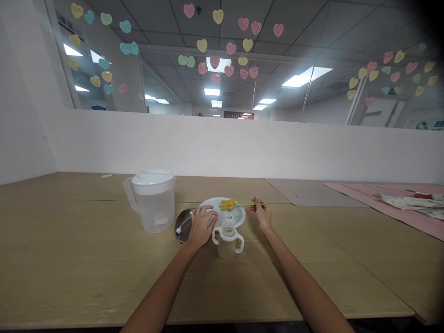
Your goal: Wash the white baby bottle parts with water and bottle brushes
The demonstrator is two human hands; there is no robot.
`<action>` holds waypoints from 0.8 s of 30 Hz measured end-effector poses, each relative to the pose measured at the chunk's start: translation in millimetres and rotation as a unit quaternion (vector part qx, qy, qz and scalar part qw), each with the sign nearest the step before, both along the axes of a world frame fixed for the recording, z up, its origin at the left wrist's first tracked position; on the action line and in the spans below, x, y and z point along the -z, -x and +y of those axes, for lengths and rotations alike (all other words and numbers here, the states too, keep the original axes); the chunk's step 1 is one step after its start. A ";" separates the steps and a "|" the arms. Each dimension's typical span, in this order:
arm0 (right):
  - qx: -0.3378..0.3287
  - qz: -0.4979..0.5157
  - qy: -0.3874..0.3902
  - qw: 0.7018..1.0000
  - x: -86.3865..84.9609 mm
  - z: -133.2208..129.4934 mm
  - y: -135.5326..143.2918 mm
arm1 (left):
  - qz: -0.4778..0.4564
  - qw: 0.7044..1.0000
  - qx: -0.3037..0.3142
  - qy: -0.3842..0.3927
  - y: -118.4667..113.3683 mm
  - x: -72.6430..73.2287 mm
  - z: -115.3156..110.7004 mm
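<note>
My right hand [262, 214] is closed around the green handle of a brush with a yellow sponge head [227, 204], held level above a white plate [207, 202]. My left hand [201, 225] is over the plate's left side and the edge of a metal bowl [181, 235], fingers curved and thumb apart. Whether its fingertips touch anything on the plate is unclear. A clear baby bottle with two white handles [227, 247] stands uncapped in front of the plate. Something clear lies on the plate, hard to make out. A thin white stick with a round tip [179, 230] rests in the bowl.
To the left stands a lidded translucent pitcher [156, 208], partly filled. A small flat piece [107, 175] lies at the table's back. On the right a pink cloth [360, 194] bears white fabric [412, 203] and a pen. Behind the wooden table [86, 268] rises a white wall with windows.
</note>
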State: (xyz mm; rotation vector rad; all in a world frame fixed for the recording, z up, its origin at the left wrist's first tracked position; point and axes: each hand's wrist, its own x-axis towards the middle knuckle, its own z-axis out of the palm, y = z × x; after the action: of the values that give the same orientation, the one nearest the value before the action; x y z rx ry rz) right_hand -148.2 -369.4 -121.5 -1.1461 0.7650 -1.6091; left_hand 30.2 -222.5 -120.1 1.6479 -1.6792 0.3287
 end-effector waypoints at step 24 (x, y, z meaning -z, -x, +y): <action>-0.282 -0.010 -0.125 0.951 -17.7 22.8 2.7 | 0.104 0.982 0.026 0.154 -0.5 0.7 -1.3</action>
State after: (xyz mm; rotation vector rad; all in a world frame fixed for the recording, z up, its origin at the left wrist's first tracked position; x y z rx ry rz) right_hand -150.9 -346.5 -103.8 -1.0397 0.5423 -1.0133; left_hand 30.7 -223.8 -120.8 1.3577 -1.4337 0.3580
